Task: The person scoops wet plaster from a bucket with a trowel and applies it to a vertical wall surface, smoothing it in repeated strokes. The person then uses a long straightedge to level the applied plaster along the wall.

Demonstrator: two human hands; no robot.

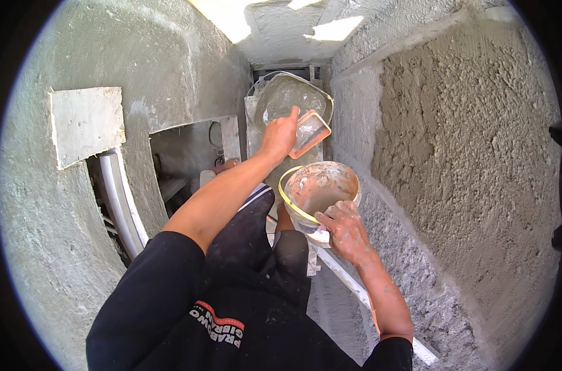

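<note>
My left hand [279, 137] is closed on a small rectangular plastic container [312, 143] with an orange rim, tilted beside the larger tub. That tub [327, 104] has a wire handle and holds wet grey mortar. Nearer to me is a round, mortar-stained bucket [344, 180] with a yellow handle along its left side; grey mix shows at its bottom. My right hand [344, 230] grips the bucket's near right rim, fingers over the edge. How much the small container holds is hard to make out.
Rough wet plaster [466, 142] covers the right wall close by. The left wall has an opening [191, 154], a vertical pale pipe [121, 198] and a square board [88, 123]. A long light strip [346, 278] slants below the bucket, near my right forearm.
</note>
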